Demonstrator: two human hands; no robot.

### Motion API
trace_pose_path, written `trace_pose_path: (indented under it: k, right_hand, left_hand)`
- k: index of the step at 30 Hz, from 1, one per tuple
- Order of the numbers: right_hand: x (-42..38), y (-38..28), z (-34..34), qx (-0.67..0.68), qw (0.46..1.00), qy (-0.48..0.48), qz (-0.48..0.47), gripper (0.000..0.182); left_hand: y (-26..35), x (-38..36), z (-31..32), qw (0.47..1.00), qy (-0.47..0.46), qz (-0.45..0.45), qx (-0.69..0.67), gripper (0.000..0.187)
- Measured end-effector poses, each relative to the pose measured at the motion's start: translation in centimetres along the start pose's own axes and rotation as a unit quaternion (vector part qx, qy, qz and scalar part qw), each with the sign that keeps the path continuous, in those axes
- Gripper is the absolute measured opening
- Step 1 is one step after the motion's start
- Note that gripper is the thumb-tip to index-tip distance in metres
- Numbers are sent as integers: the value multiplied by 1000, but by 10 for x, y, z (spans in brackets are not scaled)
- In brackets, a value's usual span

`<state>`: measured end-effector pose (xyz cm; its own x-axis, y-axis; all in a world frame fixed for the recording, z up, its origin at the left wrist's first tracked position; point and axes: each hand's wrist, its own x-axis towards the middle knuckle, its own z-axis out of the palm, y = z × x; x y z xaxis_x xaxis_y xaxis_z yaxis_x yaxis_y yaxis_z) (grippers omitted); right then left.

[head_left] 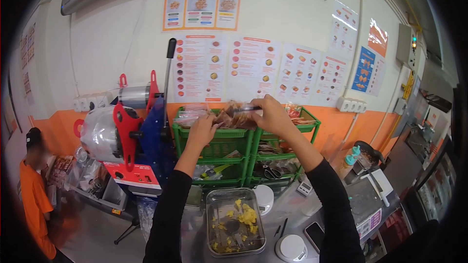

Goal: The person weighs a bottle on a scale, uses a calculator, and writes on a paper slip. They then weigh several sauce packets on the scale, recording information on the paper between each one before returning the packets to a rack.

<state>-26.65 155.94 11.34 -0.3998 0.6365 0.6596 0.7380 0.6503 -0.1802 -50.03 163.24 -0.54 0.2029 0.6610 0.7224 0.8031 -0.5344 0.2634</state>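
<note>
Both arms reach to the top tier of a green plastic rack (214, 152). My left hand (203, 129) is closed, its fingers pinching the edge of a clear plastic packet (223, 119) with brownish contents. My right hand (274, 115) is closed around a slim dark tool (243, 109), which points left over the packets; its exact kind does not show. More plastic packets (195, 112) lie in the top left tray. Red and orange packets (295, 111) lie in the top right tray.
Below stands a metal tray (212, 229) with yellow food pieces (247, 215). White scales (291, 248), a phone (314, 236) and squeeze bottles (350, 158) are at right. A sealing machine (141, 165) stands left. A person in orange (33, 204) is at far left.
</note>
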Motion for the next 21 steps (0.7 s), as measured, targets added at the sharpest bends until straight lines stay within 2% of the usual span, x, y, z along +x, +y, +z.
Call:
trace_pose_path:
  k: [1,4,7,9,10,13,16,18,21]
  right_hand:
    - [-11,-2,-9,5,1000,-6,-7,18]
    - [-48,-2,-29,-4,998,-21,-56,15]
    - [-84,-5,-49,-24,996,-57,-67,17]
    - [-103,-14,-66,-26,994,-96,-47,21]
    - [-112,-14,-71,-31,995,-80,-50,22]
    - [-136,-11,-88,-38,997,-53,-50,23]
    - [-159,-3,-106,-25,997,-62,-44,24]
    - [-183,10,-117,-27,996,-67,-48,24]
    - [-239,29,-143,-7,993,-113,23,25]
  left_hand:
    - [2,7,5,999,-20,-15,22,20]
    - [4,30,14,968,-175,-156,87,19]
    - [26,32,11,975,-60,-182,109,18]
    - [47,23,4,994,69,-70,54,17]
    - [60,18,-4,991,132,-15,24,17]
    - [127,2,-29,991,82,83,-65,15]
    - [199,-24,-41,980,-23,120,-159,12]
    - [242,-43,-38,964,-97,133,-210,11]
    - [303,-80,-22,933,-170,91,-302,10]
